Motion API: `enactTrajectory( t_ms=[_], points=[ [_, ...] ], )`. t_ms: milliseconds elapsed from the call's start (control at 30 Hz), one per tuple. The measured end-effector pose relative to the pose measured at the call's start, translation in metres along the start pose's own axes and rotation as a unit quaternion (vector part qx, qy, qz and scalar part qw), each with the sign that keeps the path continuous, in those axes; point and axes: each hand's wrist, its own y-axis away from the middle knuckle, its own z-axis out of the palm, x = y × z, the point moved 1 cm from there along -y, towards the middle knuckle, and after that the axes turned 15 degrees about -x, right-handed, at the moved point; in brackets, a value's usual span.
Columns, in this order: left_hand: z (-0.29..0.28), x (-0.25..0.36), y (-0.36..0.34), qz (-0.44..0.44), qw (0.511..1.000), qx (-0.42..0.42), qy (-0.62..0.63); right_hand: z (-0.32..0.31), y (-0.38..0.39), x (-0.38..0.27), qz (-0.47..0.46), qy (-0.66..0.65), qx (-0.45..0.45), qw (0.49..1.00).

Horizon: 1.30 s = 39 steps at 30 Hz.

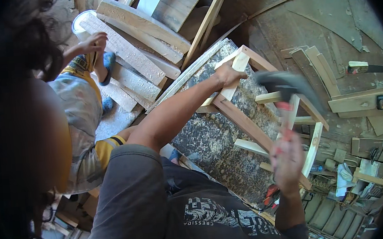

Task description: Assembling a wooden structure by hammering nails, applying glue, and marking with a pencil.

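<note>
A wooden frame (245, 119) of reddish and pale battens, shaped like a stool or small table base, lies on its side on a worn, sawdust-covered bench (211, 145). My left hand (229, 75) grips its far left corner, where a pale crosspiece meets the reddish battens. In my right hand (288, 159) is a hammer (285, 105) with a red handle, raised over the frame's right part. Motion smears the hammer's dark head and my right fingers. No nail can be made out.
At left sits another person (75, 97), one hand (93, 44) near stacked rough boards (127, 48) and a white bucket (84, 21). Wood offcuts (320, 71) and a tape measure (382, 101) lie at right. A red-handled tool (271, 195) rests close to my body.
</note>
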Motion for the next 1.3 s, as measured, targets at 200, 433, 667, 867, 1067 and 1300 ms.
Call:
enactTrajectory(
  t_ms=[200, 433, 667, 867, 1067, 1300],
  points=[
    [0.006, 0.031, 0.01, -0.03, 0.999, -0.027, 0.035, -0.01, 0.04, 0.029, -0.404, -0.181, 0.147, 0.884],
    [0.003, 0.003, 0.006, -0.024, 1.0, 0.004, 0.008, -0.004, 0.001, 0.028, 0.014, -0.054, 0.041, 0.998],
    [0.008, 0.024, 0.01, -0.031, 0.998, -0.027, 0.046, 0.001, 0.014, 0.035, -0.26, 0.04, 0.01, 0.965],
    [0.003, 0.005, 0.007, 0.007, 0.999, 0.024, -0.034, -0.009, -0.002, 0.003, -0.022, 0.154, 0.082, 0.984],
    [0.006, 0.026, 0.006, -0.035, 0.999, -0.025, 0.019, -0.004, 0.021, 0.052, -0.374, -0.217, 0.092, 0.897],
    [0.01, -0.01, -0.011, -0.039, 0.998, -0.023, 0.035, -0.002, -0.002, 0.023, 0.04, 0.144, 0.074, 0.986]
  ],
)
